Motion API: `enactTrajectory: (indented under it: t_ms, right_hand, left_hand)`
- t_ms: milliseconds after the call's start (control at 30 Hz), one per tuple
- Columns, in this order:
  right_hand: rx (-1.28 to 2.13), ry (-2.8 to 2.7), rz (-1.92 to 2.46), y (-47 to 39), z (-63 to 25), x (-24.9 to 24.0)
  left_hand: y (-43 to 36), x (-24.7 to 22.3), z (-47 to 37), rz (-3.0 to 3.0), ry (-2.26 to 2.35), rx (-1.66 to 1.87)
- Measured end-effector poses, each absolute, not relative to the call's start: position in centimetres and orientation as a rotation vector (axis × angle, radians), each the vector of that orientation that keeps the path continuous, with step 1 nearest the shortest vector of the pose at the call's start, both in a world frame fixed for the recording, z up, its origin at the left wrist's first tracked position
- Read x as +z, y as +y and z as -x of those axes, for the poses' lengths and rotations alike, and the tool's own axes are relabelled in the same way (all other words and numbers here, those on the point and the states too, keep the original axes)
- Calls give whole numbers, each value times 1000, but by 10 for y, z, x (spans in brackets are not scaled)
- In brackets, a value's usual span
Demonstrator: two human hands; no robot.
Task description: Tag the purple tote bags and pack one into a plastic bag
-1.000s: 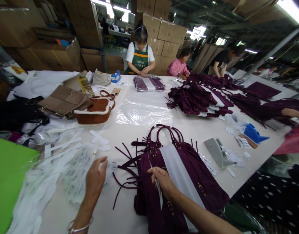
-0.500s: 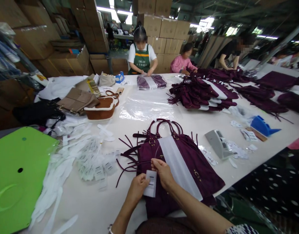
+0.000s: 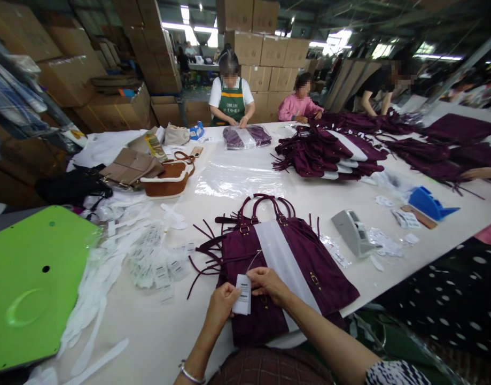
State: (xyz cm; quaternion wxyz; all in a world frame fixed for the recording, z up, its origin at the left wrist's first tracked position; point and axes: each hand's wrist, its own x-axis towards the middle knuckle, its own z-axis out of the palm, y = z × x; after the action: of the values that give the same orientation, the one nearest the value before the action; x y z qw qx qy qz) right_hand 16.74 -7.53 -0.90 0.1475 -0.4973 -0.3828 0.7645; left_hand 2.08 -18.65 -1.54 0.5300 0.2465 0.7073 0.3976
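A purple handbag (image 3: 285,262) lies flat in front of me, its handles pointing away and a white strip (image 3: 275,246) wrapped around its middle. My left hand (image 3: 223,303) pinches a white printed tag (image 3: 242,300) by its left edge, above the bag's near left part. At the tag's upper right corner, my right hand (image 3: 272,284) has thumb and forefinger closed on a thin pale string (image 3: 253,259). That string curves up from the fingertips to the bag's front. Purple fringe cords (image 3: 207,246) spread out left of the bag.
Loose printed tags (image 3: 153,262) and white strips (image 3: 88,299) lie left, beside a green board (image 3: 40,289). A grey dispenser (image 3: 353,232) and a blue one (image 3: 431,203) stand right. Stacked purple bags (image 3: 329,152) lie beyond. Across the table a co-worker (image 3: 231,99) handles a wrapped bag (image 3: 247,137).
My right hand has come down along the string to the tag's top corner. The tag and my left hand have shifted slightly left. The whole view has also shifted a little.
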Motion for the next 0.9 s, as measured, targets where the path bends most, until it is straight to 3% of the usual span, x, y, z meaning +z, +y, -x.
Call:
enactTrajectory:
  t_ms: [533,900]
  right_hand:
    - [2200,-1116,1344,-72,-165,-16]
    - [2247,-918,1388,-61,-170,-24]
  left_hand:
    - [-181,-4,-27,-338,1412,1120]
    - [-194,-26,-1,-395,1694,1142]
